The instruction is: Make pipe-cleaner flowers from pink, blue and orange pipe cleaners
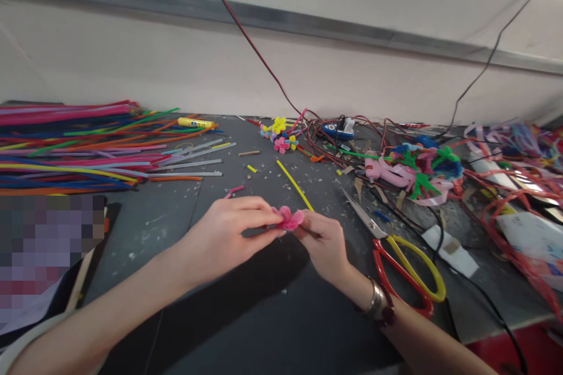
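Note:
Between my two hands is a small pink pipe-cleaner flower point(290, 220) with looped petals. My left hand point(229, 228) pinches its left side between thumb and fingers. From the right, my right hand point(323, 240) grips its other side, with those fingertips partly hidden behind the petals. A yellow pipe cleaner point(294, 183) lies on the dark table just beyond my hands. Right of my right hand rest large scissors point(380, 237) with one red and one yellow handle, blades apart. Finished-looking small flowers point(280, 135) in yellow and pink sit farther back.
Bundles of coloured pipe cleaners point(79, 152) cover the back left, with a yellow tube point(196, 123) on them. A glue gun point(341, 129) stands among tangled wires at the back. A pink bundle point(391, 173) and red ribbons point(505, 217) crowd the right. Scraps dot the table point(246, 316).

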The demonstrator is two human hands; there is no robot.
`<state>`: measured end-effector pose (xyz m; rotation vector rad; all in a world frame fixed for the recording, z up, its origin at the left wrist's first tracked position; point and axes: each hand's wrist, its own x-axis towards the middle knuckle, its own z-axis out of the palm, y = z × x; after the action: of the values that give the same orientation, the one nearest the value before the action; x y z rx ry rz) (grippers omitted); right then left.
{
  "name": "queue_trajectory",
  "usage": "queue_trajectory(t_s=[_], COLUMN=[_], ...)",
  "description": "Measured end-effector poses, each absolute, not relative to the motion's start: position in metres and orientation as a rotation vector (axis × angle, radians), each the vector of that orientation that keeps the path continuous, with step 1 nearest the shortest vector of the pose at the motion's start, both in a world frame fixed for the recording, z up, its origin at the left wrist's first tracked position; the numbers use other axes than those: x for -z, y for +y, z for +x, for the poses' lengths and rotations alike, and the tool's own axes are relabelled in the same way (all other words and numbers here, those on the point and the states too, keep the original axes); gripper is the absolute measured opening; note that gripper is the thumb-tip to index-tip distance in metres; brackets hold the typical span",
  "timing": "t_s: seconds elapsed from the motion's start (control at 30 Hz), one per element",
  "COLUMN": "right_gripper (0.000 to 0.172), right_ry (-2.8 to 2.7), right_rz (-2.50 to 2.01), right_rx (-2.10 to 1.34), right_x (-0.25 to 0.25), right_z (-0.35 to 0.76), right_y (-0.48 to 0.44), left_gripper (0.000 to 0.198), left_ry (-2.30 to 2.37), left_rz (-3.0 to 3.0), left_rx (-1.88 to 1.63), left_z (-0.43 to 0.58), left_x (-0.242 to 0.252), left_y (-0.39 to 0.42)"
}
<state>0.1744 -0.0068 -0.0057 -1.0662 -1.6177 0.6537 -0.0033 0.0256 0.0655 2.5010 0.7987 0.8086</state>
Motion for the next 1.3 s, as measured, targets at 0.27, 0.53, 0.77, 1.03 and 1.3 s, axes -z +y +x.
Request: queue_trajectory(t_s=[0.27,0.53,0.77,1.03,1.3], right_gripper=[0.015,0.016,0.015,0.016,0.017], right_ry=[-1.542,-1.572,-1.596,-1.603,-1.596], right_rz=[-1.076,-1.057,-1.004,-0.986,-0.991], right_rx=[-0.716,-0.687,-0.663,-0.661,-0.615], right_x=[0.005,0.005,0.006,0.003,0.004], right_z=[0.174,0.175,0.176,0.174,0.176], right_y=[-0.006,-0.007,-0.007,-0.008,-0.008], left_gripper=[0.008,0.010,0.011,0.010,0.017], left_ry=[0.854,0.881,0.899,0.835,1.102], left_rz=[2.511,2.517,2.574,2.433,1.675], left_rx=[-1.054,-1.182,-1.201,-1.198,-0.745], left_z=[0.004,0.008,0.008,0.004,-0.002], left_x=[-0.049,-0.044,-0.042,-0.046,-0.064], left_y=[0.016,0.010,0.007,0.009,0.033])
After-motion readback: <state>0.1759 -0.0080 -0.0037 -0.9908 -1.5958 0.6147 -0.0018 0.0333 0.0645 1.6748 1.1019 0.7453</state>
